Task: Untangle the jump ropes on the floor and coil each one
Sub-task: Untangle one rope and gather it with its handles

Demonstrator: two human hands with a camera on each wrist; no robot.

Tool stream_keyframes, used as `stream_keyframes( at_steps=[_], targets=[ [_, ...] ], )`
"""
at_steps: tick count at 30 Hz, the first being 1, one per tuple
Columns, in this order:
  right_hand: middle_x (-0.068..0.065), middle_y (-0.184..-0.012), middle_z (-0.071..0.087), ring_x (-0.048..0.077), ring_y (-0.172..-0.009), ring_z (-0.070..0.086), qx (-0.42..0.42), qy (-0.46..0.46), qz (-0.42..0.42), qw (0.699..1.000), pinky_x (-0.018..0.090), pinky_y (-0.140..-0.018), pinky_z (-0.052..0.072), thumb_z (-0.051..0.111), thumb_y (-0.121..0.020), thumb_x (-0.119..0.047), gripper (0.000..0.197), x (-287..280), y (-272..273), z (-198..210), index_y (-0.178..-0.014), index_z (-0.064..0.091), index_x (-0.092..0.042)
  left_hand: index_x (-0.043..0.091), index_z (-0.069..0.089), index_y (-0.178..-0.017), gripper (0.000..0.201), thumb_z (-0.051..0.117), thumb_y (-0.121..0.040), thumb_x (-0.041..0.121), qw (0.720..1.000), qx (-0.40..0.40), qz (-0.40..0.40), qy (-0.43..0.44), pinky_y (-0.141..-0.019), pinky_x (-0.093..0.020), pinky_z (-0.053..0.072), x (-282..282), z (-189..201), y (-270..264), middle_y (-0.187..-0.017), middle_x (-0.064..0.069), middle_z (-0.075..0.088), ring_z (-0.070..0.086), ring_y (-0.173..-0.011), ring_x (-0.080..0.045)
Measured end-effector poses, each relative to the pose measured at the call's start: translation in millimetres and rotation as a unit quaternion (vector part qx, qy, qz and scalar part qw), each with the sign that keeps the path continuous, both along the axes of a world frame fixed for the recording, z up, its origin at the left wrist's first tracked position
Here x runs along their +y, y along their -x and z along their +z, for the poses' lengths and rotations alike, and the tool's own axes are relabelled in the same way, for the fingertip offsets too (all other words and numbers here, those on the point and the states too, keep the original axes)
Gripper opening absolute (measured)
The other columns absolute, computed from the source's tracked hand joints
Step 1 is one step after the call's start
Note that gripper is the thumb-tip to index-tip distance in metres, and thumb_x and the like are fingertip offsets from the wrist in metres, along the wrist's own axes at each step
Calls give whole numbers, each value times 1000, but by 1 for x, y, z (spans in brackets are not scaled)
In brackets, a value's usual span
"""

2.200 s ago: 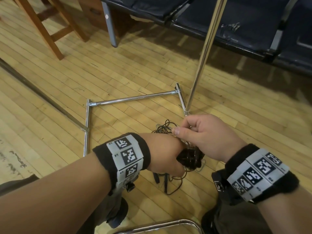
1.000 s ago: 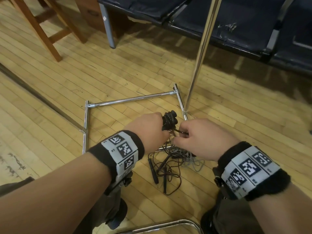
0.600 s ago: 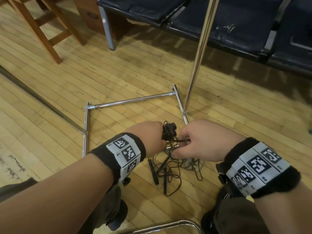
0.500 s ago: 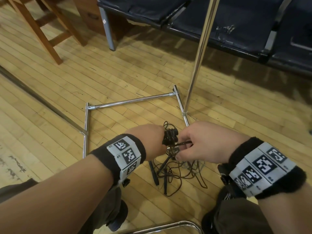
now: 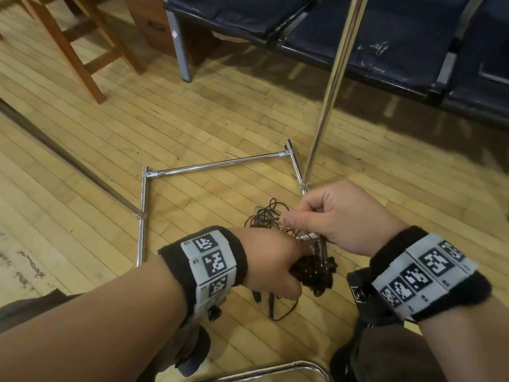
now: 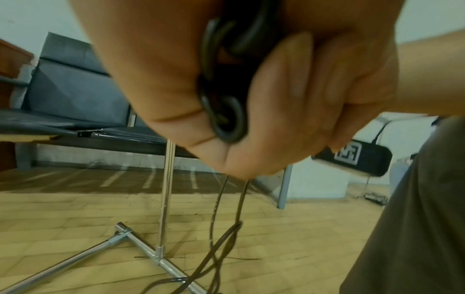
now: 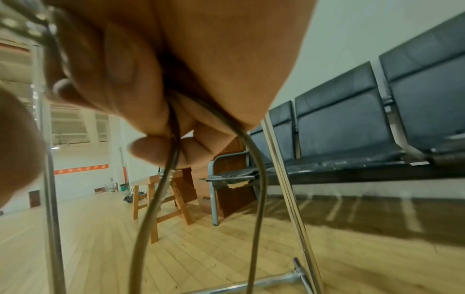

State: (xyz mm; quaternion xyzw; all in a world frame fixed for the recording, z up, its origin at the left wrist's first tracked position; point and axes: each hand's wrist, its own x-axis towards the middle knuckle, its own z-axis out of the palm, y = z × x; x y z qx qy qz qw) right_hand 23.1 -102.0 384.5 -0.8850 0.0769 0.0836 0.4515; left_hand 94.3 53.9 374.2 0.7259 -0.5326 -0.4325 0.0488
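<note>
Two hands work above a worn wooden plank floor point(image 5: 91, 150): the left hand point(image 5: 271, 264) clenches a black rope coil point(image 5: 314, 274), the right hand point(image 5: 341, 216) pinches a grey cord point(image 7: 256, 179); tangled ropes point(image 5: 265, 216) lie below, a chrome rack point(image 5: 217, 164) and dark bench seats point(image 5: 385, 31) beyond.

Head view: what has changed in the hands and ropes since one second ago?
Left hand dropped toward the person, still gripping the black coil. Right hand still pinches the rope. Tangle on the floor, metal frame and bench unchanged.
</note>
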Motion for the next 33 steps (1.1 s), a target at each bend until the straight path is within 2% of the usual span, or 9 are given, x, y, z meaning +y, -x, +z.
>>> stream_keyframes(
  at_steps=[4,7,9,12,15,18,22,27,33],
  targets=[
    [11,-60,48,24,-53,44,26,-103,-109,988,47,-63,50,56,-93,-60,54,-4,0,-9,-66,62,-14,31,61,-87,12,72,-86,28,989,111,83,56,-45,-16,42,2,9,-8,-62,11,63,55,-49,-1],
    [7,-70,62,20,-65,60,82,-235,-225,942,41,-71,52,54,-99,-52,47,1,-3,-16,-81,61,-9,37,67,-74,7,74,-74,35,954,166,213,127,-43,-11,40,5,18,-19,-54,16,60,52,-44,2],
    [2,-67,69,20,-64,61,108,-238,-265,928,34,-62,54,55,-104,-35,28,10,-6,-20,-96,64,-9,48,69,-68,7,72,-64,43,923,182,294,168,-41,-13,39,6,21,-25,-51,16,59,50,-42,2],
    [0,-56,53,16,-48,47,123,-214,-214,945,33,-49,50,45,-107,-41,40,21,-7,-26,-99,64,-7,32,68,-69,7,71,-75,34,868,149,426,209,-38,-18,37,6,17,-38,-47,13,54,44,-38,-2],
    [-8,-56,50,6,-46,46,124,-100,-88,983,31,-55,43,33,-106,-57,56,31,-1,-28,-87,67,-16,29,59,-80,13,70,-87,29,849,-3,491,194,-35,-13,35,10,12,-63,-52,12,59,49,-36,-1],
    [-11,-66,60,-2,-61,56,112,35,82,990,28,-59,44,36,-104,-58,49,41,4,-18,-83,66,-25,28,51,-86,20,71,-91,25,891,-142,418,110,-35,-12,36,16,7,-76,-74,6,62,59,-56,-5],
    [-5,-59,44,7,-53,43,79,46,172,981,28,-52,37,52,-98,-50,47,38,5,1,-68,51,-14,29,51,-101,18,66,-94,22,954,-180,241,1,-52,-19,37,16,-11,-59,-83,8,59,55,-69,-6],
    [-3,-69,63,8,-61,57,52,37,107,992,30,-59,51,58,-96,-43,31,16,6,10,-77,66,-20,31,54,-88,16,63,-99,24,985,-156,71,-30,-60,-21,41,13,-14,-32,-80,7,62,56,-69,-7],
    [-8,-79,72,7,-73,66,17,-21,-26,999,34,-73,57,66,-74,-65,37,-18,7,3,-81,73,-30,31,53,-70,27,69,-91,35,993,-78,68,57,-44,-13,35,4,-5,-10,-64,7,59,52,-51,-4]
  ],
)
